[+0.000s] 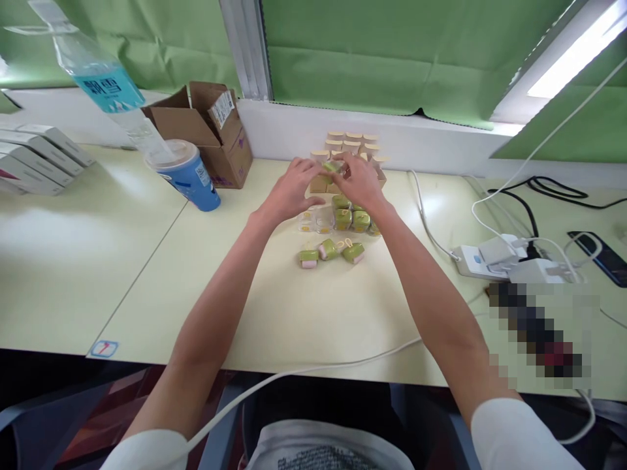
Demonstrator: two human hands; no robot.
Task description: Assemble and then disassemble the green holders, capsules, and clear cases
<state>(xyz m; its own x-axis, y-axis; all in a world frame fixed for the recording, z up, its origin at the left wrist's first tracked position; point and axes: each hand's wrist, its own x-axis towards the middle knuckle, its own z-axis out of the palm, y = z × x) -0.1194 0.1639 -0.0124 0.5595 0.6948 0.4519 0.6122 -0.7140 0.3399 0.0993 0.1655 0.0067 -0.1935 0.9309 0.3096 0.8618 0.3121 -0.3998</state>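
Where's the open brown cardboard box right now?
In the head camera's view, the open brown cardboard box stands left of the person's left hand, at the back of the cream tabletop, just behind the lidded blue cup.

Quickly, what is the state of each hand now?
Left hand: open, thumb apart from fingers, fingertips by the small green item.
Right hand: closed, holding that item.

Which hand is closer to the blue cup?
The left hand. It is to the right of the blue cup, with bare table between them. The right hand is farther off, on the far side of the left hand from the cup.
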